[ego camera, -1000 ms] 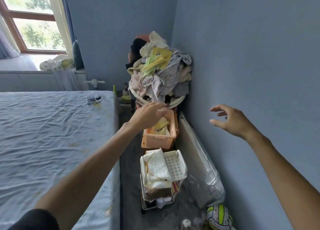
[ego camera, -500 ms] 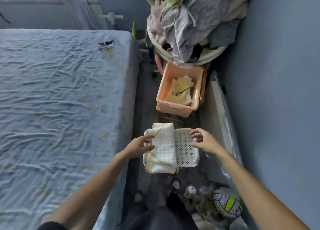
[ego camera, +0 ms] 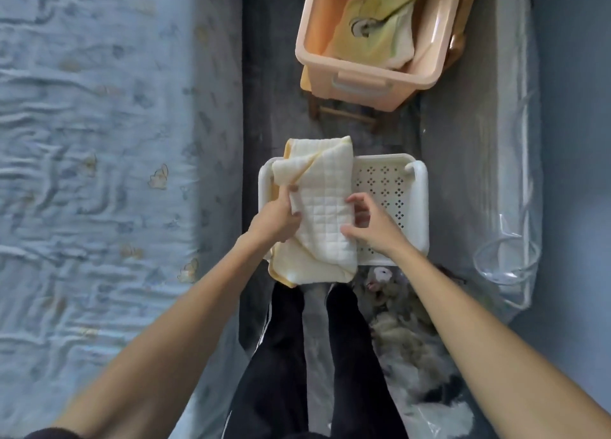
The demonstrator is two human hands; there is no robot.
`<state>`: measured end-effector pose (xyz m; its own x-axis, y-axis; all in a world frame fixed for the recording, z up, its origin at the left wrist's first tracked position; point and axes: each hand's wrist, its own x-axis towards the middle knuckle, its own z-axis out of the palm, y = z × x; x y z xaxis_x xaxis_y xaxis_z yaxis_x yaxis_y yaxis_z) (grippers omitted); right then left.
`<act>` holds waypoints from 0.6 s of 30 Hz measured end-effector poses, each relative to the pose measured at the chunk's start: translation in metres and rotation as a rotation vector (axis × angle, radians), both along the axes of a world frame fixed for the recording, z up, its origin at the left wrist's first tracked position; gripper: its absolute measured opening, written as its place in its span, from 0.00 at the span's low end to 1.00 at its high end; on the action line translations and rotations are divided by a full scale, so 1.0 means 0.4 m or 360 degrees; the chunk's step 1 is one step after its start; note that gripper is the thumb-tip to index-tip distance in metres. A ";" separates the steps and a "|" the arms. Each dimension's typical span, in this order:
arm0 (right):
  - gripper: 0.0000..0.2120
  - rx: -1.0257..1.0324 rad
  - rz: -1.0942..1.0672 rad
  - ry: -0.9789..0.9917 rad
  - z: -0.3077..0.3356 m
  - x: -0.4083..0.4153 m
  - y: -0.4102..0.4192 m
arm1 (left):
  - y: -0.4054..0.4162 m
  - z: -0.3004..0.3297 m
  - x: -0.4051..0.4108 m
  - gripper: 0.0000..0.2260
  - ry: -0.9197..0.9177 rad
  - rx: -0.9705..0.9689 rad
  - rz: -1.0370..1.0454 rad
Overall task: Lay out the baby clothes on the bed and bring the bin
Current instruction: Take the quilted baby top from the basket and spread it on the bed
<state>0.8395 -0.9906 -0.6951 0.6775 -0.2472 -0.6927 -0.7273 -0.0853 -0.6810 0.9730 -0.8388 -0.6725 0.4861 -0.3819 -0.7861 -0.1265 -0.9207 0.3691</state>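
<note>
Lying at the centre of the frame, the folded cream quilted cloth (ego camera: pixel 322 213) was draped over the left half of the white perforated basket (ego camera: pixel 393 187). Its left edge was gripped by the left hand (ego camera: pixel 276 222), fingers curled into the fabric; its right edge was touched by the right hand (ego camera: pixel 372 225), fingers bent. The peach bin (ego camera: pixel 360 81) was seen at the upper centre, the bed (ego camera: pixel 99 174) along the left.

Between the hands lies a cream quilted cloth (ego camera: pixel 322 213) with a yellow edge, on a white basket (ego camera: pixel 390 187) pierced in diamond clusters; beyond them, a peach bin (ego camera: pixel 363 74) holds a pale yellow garment (ego camera: pixel 373 21). Left of the left hand, the bed sheet (ego camera: pixel 99 174) is light blue with faint tan prints.
</note>
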 end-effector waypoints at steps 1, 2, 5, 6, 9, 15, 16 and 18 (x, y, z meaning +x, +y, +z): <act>0.21 0.0005 -0.0001 -0.0009 -0.008 -0.003 0.002 | 0.005 -0.001 -0.001 0.23 -0.0054 -0.0033 -0.0021; 0.22 0.0007 0.0007 -0.0016 -0.012 -0.004 0.002 | 0.010 -0.006 -0.006 0.24 -0.0135 -0.0052 -0.0079; 0.24 0.0061 0.0061 -0.0013 -0.022 -0.006 -0.007 | 0.026 -0.010 -0.025 0.25 -0.0358 -0.0104 -0.0179; 0.25 0.0085 0.0073 -0.0016 -0.023 -0.005 -0.010 | 0.030 -0.012 -0.029 0.25 -0.0381 -0.0136 -0.0159; 0.27 0.0143 0.0052 -0.0038 -0.022 -0.006 -0.017 | 0.038 -0.005 -0.024 0.23 -0.0321 -0.0270 -0.0022; 0.28 0.0310 -0.0006 -0.0100 0.032 -0.013 -0.033 | 0.075 0.058 0.008 0.23 -0.0301 -0.0517 0.0003; 0.28 0.0338 -0.0021 -0.0107 0.052 -0.013 -0.036 | 0.080 0.075 0.013 0.23 -0.0290 -0.0559 0.0033; 0.28 0.0386 -0.0053 -0.0131 0.100 -0.012 -0.043 | 0.084 0.118 0.020 0.22 -0.0281 -0.0647 0.0090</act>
